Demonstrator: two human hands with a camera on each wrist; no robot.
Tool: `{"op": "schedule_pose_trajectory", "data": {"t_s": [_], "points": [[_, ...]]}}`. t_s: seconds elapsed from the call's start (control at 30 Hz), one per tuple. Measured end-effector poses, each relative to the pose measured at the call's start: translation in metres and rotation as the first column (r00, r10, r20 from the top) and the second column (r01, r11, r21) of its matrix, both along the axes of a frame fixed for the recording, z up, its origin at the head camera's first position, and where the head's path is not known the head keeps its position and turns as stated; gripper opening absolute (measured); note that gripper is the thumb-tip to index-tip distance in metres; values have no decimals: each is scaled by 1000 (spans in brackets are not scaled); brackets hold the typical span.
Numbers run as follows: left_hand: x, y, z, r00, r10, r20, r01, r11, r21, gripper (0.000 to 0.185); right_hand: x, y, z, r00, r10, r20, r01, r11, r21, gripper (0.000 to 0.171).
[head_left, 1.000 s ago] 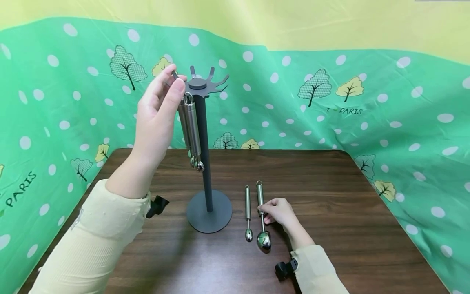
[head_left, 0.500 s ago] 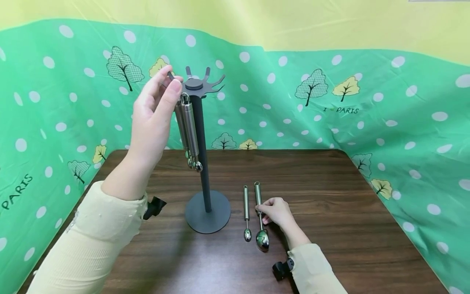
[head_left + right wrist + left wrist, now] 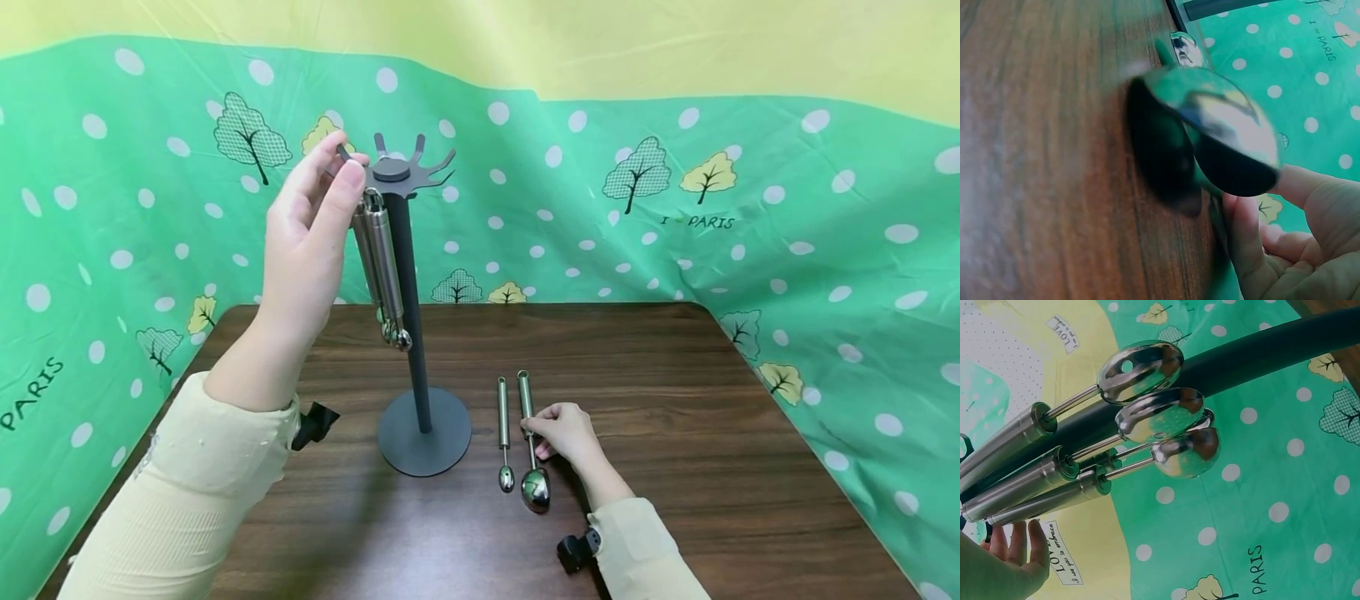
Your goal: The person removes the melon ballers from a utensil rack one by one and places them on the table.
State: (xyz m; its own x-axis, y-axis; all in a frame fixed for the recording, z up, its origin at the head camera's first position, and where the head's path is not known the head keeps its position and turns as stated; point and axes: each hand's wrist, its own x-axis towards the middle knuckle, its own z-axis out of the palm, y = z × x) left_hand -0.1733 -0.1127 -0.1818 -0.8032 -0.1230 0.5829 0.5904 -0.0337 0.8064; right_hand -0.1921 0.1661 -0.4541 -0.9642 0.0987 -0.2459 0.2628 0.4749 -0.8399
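Two hands show from the head camera: the left hand [image 3: 311, 221] pinches a hook of the rack [image 3: 408, 300] at 10 o'clock, beside hanging scoops [image 3: 384, 267]; the right hand [image 3: 566, 432] pinches a big scoop [image 3: 532, 450] lying on the table [image 3: 675, 433] at 6 o'clock. Left wrist: scoops [image 3: 1147, 419] hang against the pole; right wrist: fingers [image 3: 1254, 244] grip the scoop [image 3: 1210, 131].

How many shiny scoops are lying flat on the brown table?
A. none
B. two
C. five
B: a small scoop and a bigger scoop lie side by side on the table, the right hand gripping the bigger one's handle; the other scoops hang on the stand.
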Motion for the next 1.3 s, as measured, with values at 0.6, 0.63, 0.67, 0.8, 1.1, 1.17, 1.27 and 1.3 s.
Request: {"op": "schedule_pose_trajectory", "data": {"t_s": [0.6,0.63,0.67,0.8,1.1,1.17,1.27,1.3], "points": [[0,-1,-1,1000,-5,-23,6,1000,23,44,1,0,-5,999,-16,-40,15,999,-29,21],[0,-1,-1,1000,-2,-26,3,1000,19,44,1,0,-5,999,-15,-43,14,1000,-25,21],[-1,-1,-2,999,1,-32,0,1000,14,44,2,0,-5,999,-14,-44,13,1000,-20,21],[-1,-1,-3,999,5,-44,-5,1000,9,44,2,-1,-5,999,-14,-48,14,1000,-5,21],[1,0,-1,1000,12,-21,-11,1000,14,45,2,0,-5,999,-12,-49,12,1000,10,22],[1,0,-1,999,22,-30,-22,1000,2,45,3,1,-3,999,-6,-44,7,1000,21,22],[2,0,-2,998,47,-32,-48,999,-18,45,4,3,1,999,8,-39,-7,999,36,26],[2,0,-2,997,61,-38,-62,998,-30,45,4,4,3,999,10,-38,-9,999,42,27]]}}
